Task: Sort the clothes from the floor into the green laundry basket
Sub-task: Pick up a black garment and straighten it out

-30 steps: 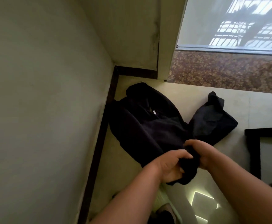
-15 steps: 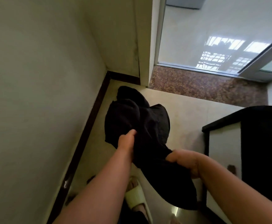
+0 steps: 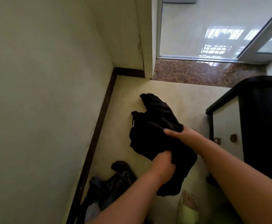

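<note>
**Gathering the black garment before we carry it off**

Nearest to us, low in the view, a slipper [image 3: 188, 206] shows on one foot, and a dark heap of clothes [image 3: 109, 185] lies on the floor [image 3: 120, 143] by the baseboard [image 3: 98, 126]. That heap waits its turn; we should keep our feet off it as we turn.

Just beyond, our left hand [image 3: 162, 167] is curled tight round the lower part of the black garment [image 3: 156, 135], fingers buried in the cloth. Our right hand [image 3: 182, 135] grips the upper edge, thumb lying across the top of the fabric. Both hands have hold, and the garment hangs bunched between them, lifted clear of the floor as far as we can judge, with a loose end drooping below the left hand.

To do this step well, we judge it best to draw the hands together and tuck that drooping end up, so nothing drags or catches underfoot. Soft cloth will slip if we hold it by a thin fold, so a full handful is safer.

To the right stands a dark cabinet [image 3: 253, 126]; we should swing clear of its corner. Farther off are the speckled threshold [image 3: 204, 71] and the glass door [image 3: 212, 29]. The green laundry basket is not in view, so we must find it first.
</note>
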`<action>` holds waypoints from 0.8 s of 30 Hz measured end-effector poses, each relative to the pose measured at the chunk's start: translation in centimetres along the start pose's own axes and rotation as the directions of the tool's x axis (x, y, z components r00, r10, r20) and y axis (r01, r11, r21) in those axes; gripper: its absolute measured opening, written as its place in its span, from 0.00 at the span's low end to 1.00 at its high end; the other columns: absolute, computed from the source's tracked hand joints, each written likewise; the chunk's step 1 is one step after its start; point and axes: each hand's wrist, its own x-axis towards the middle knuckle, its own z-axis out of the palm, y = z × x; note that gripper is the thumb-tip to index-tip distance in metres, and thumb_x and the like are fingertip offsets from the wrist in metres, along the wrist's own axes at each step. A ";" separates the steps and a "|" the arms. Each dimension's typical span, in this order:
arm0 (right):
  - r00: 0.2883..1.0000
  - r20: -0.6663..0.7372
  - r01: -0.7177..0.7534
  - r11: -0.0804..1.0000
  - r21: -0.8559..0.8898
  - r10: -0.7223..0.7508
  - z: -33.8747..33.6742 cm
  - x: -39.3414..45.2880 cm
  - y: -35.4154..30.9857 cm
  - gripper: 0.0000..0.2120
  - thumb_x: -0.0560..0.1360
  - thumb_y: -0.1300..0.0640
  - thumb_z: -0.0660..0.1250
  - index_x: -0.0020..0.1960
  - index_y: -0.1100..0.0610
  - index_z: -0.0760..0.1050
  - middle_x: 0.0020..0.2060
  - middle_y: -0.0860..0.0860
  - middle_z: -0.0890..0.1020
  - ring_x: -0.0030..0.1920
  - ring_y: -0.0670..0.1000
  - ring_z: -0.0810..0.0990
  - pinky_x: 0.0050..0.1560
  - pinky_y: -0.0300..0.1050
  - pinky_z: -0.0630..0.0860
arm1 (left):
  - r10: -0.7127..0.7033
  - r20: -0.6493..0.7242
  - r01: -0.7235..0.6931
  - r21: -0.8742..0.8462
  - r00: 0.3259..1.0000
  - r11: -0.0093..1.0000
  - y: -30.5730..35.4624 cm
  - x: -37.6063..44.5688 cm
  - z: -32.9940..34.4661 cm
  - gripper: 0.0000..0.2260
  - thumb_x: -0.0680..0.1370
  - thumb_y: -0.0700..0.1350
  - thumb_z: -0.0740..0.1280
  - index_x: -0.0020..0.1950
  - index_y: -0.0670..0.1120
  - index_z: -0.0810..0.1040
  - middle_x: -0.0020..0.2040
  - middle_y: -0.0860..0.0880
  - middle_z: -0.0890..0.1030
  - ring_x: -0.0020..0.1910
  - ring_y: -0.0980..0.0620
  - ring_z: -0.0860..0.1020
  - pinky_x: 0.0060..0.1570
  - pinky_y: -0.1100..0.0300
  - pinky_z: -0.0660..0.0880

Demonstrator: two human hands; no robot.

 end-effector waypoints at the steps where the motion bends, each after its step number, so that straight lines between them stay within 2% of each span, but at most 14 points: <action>1: 0.999 0.002 -0.041 0.993 -0.113 0.041 0.3 -0.5 0.7 0.36 0.65 0.39 0.75 0.65 0.58 0.72 0.56 0.56 0.79 0.55 0.57 0.79 0.59 0.53 0.76 | 0.023 0.059 -0.030 0.121 0.998 0.992 -0.5 -0.6 0.4 0.15 0.75 0.38 0.60 0.61 0.45 0.75 0.56 0.42 0.80 0.55 0.40 0.77 0.57 0.45 0.76; 2: 0.998 -0.006 -0.070 0.984 -0.163 0.070 0.7 -1.2 1.7 0.26 0.70 0.48 0.72 0.62 0.61 0.73 0.52 0.57 0.80 0.50 0.57 0.80 0.56 0.52 0.78 | 0.037 0.113 -0.059 0.199 0.993 0.978 -1.1 -1.5 0.7 0.14 0.75 0.39 0.60 0.59 0.46 0.75 0.54 0.43 0.79 0.52 0.40 0.77 0.54 0.44 0.77; 4: 0.997 0.004 -0.083 0.994 -0.076 0.083 1.3 -2.2 3.7 0.14 0.75 0.59 0.66 0.59 0.62 0.75 0.44 0.57 0.80 0.41 0.54 0.80 0.45 0.47 0.79 | 0.014 0.203 -0.052 0.185 0.979 0.981 -1.8 -3.2 0.6 0.15 0.75 0.39 0.62 0.61 0.47 0.73 0.57 0.43 0.78 0.55 0.41 0.76 0.56 0.46 0.76; 6: 0.999 -0.018 -0.036 0.996 0.085 0.038 2.1 -4.0 5.4 0.14 0.76 0.62 0.65 0.62 0.56 0.74 0.45 0.57 0.81 0.40 0.54 0.81 0.40 0.45 0.80 | -0.063 0.322 0.031 0.105 0.944 0.994 -2.4 -4.7 -0.6 0.20 0.75 0.37 0.63 0.67 0.48 0.72 0.62 0.43 0.76 0.60 0.43 0.75 0.60 0.50 0.74; 8: 1.000 -0.010 0.007 0.977 0.215 -0.005 2.7 -5.5 6.7 0.19 0.76 0.64 0.64 0.65 0.51 0.72 0.50 0.57 0.80 0.46 0.57 0.83 0.46 0.49 0.81 | -0.235 0.367 0.209 0.110 0.900 0.972 -3.6 -5.0 -2.2 0.22 0.75 0.34 0.61 0.68 0.47 0.74 0.63 0.43 0.76 0.62 0.42 0.75 0.61 0.53 0.74; 10: 0.997 0.058 0.035 0.969 0.246 -0.051 3.5 -7.3 7.7 0.20 0.75 0.67 0.64 0.63 0.51 0.74 0.52 0.57 0.79 0.49 0.58 0.82 0.51 0.52 0.81 | -0.384 0.181 0.393 -0.012 0.905 0.920 -4.8 -4.6 -3.7 0.18 0.78 0.35 0.59 0.67 0.42 0.75 0.65 0.40 0.76 0.64 0.41 0.75 0.61 0.53 0.73; 12: 0.989 0.096 0.100 0.982 0.160 -0.116 4.2 -8.9 8.4 0.13 0.75 0.69 0.64 0.53 0.54 0.78 0.46 0.55 0.80 0.44 0.55 0.81 0.47 0.45 0.79 | -0.476 0.001 0.433 -0.417 0.879 0.799 -5.4 -4.1 -4.6 0.17 0.82 0.45 0.59 0.68 0.39 0.72 0.65 0.38 0.75 0.64 0.39 0.75 0.61 0.50 0.74; 14: 0.968 0.138 0.203 0.977 0.061 -0.210 4.9 -10.1 9.1 0.11 0.73 0.71 0.64 0.40 0.56 0.76 0.39 0.52 0.77 0.41 0.52 0.77 0.45 0.39 0.74 | -0.508 0.065 0.395 -0.717 0.859 0.575 -4.6 -3.9 -5.1 0.27 0.80 0.61 0.55 0.68 0.41 0.72 0.64 0.41 0.77 0.63 0.40 0.75 0.61 0.50 0.73; 15: 0.952 0.169 0.257 0.966 0.020 -0.256 5.1 -10.6 9.4 0.14 0.72 0.73 0.64 0.36 0.56 0.74 0.39 0.52 0.75 0.40 0.51 0.75 0.46 0.38 0.72 | -0.528 0.122 0.420 -0.763 0.840 0.492 -4.6 -3.2 -5.0 0.33 0.77 0.68 0.53 0.66 0.42 0.73 0.62 0.43 0.78 0.63 0.42 0.75 0.63 0.50 0.73; 17: 0.926 0.220 0.322 0.946 -0.031 -0.307 5.6 -11.6 10.1 0.18 0.71 0.76 0.62 0.32 0.56 0.72 0.39 0.51 0.71 0.38 0.44 0.73 0.47 0.35 0.70 | -0.526 0.247 0.480 -0.795 0.814 0.370 -4.5 -2.1 -4.5 0.36 0.73 0.73 0.54 0.61 0.43 0.77 0.57 0.42 0.80 0.59 0.43 0.78 0.64 0.48 0.73; 18: 0.911 0.249 0.353 0.934 -0.059 -0.329 5.6 -12.1 10.2 0.19 0.70 0.77 0.61 0.32 0.56 0.72 0.39 0.51 0.70 0.36 0.40 0.72 0.46 0.32 0.70 | -0.540 0.273 0.492 -0.811 0.796 0.316 -5.0 -1.4 -4.1 0.34 0.73 0.70 0.58 0.62 0.43 0.77 0.57 0.41 0.81 0.59 0.42 0.79 0.62 0.47 0.75; 21: 0.904 0.284 0.387 0.894 -0.225 -0.320 5.4 -12.4 11.7 0.20 0.71 0.75 0.63 0.33 0.51 0.72 0.39 0.47 0.69 0.35 0.34 0.71 0.48 0.27 0.70 | -0.598 0.186 0.406 -0.877 0.780 0.257 -6.3 -0.6 -2.5 0.17 0.79 0.47 0.64 0.63 0.38 0.76 0.59 0.42 0.80 0.59 0.43 0.78 0.54 0.52 0.75; 23: 0.931 0.238 0.349 0.863 -0.366 -0.276 4.8 -11.9 13.8 0.18 0.73 0.70 0.66 0.39 0.46 0.74 0.45 0.45 0.71 0.45 0.36 0.72 0.57 0.34 0.72 | -0.549 0.095 0.269 -0.932 0.830 0.245 -6.0 -1.3 -1.5 0.07 0.80 0.42 0.64 0.52 0.40 0.78 0.55 0.42 0.80 0.53 0.43 0.79 0.50 0.52 0.75; 24: 0.954 0.224 0.281 0.849 -0.448 -0.198 4.6 -11.6 14.6 0.15 0.73 0.65 0.68 0.45 0.44 0.76 0.51 0.45 0.72 0.52 0.41 0.72 0.62 0.40 0.72 | -0.506 0.033 0.176 -0.955 0.862 0.237 -5.6 -1.9 -1.6 0.05 0.80 0.42 0.64 0.49 0.42 0.78 0.53 0.42 0.81 0.50 0.45 0.79 0.48 0.54 0.76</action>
